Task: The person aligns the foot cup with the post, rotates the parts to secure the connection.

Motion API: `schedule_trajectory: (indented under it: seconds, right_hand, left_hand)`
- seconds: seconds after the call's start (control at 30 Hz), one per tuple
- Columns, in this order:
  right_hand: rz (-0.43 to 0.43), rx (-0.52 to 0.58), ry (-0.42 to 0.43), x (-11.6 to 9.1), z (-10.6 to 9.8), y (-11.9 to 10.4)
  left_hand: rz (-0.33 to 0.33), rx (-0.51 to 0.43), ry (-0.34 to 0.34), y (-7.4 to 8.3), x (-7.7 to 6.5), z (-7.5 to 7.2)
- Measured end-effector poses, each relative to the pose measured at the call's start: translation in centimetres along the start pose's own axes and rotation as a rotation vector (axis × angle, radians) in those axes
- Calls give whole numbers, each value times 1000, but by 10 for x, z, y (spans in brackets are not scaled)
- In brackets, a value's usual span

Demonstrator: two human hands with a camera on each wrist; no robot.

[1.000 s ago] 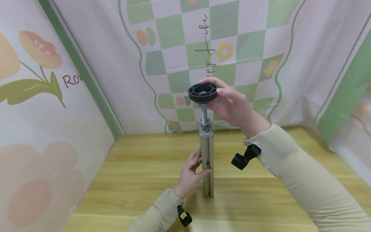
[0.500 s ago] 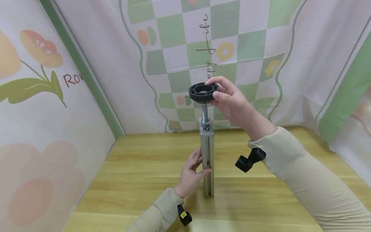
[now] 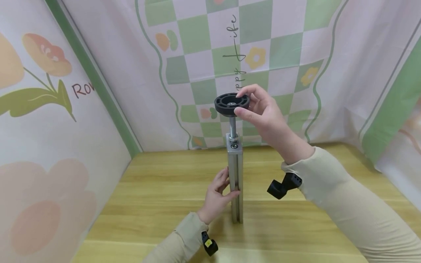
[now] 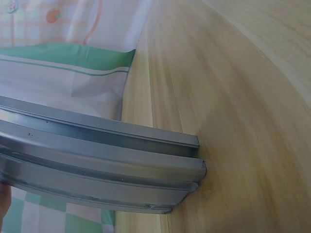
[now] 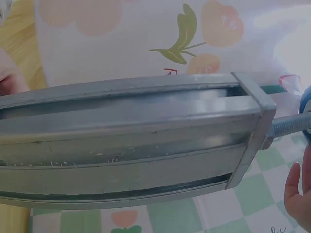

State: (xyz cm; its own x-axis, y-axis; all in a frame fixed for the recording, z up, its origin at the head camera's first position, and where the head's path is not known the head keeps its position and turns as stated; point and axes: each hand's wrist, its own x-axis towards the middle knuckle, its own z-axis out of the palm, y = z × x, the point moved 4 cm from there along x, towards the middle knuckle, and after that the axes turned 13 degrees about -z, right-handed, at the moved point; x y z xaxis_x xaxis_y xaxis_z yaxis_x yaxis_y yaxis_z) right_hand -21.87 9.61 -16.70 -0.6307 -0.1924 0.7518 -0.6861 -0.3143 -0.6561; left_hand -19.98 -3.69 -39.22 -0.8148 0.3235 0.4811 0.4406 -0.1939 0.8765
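Note:
A slotted aluminium profile (image 3: pixel 235 186) stands upright on the wooden table, its lower end resting on the wood in the left wrist view. On top sits a metal end plate (image 5: pixel 252 116) with a screw. A threaded rod (image 3: pixel 232 126) with a nut rises from it and carries a round black leveling foot (image 3: pixel 227 107), hollow side up. My left hand (image 3: pixel 217 199) grips the profile around its middle, thumb across the near face. With thumb and fingers, my right hand (image 3: pixel 266 113) pinches the right rim of the leveling foot. Some right fingers are hidden behind it.
Pale wooden boards (image 3: pixel 158 190) form the table top. A patterned curtain (image 3: pixel 194 65) hangs behind its back edge, and a flowered cloth wall (image 3: pixel 49 146) stands on the left. Black camera mounts (image 3: pixel 284 185) are strapped to both wrists.
My right thumb has slid leftward and nearer along the rim of the leveling foot, and the right wrist has shifted a little right and down. The left hand and profile hold still.

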Motion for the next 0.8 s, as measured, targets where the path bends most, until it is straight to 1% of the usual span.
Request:
schedule_trajectory:
  seconds: [0.13, 0.23, 0.4, 0.57, 0.67, 0.8]
  right_hand:
    - [-14, -55, 20, -1, 3, -2]
    - [-39, -126, 39, -1, 4, -3]
    - [-91, -305, 68, -2, 6, -7]
    - [-131, -487, 74, -5, 11, -13]
    - [-166, -561, 84, -5, 13, -16]
    - [-209, -628, 96, -5, 15, -18]
  left_hand:
    - [7, -8, -5, 0, 0, 0]
    - [7, -15, -7, 0, 0, 0]
    - [1, -14, -3, -1, 1, 0]
    - [-7, 1, 8, -1, 0, 0]
    - [-8, 6, 10, 0, -1, 0]
    - [-8, 6, 15, 3, -1, 0]
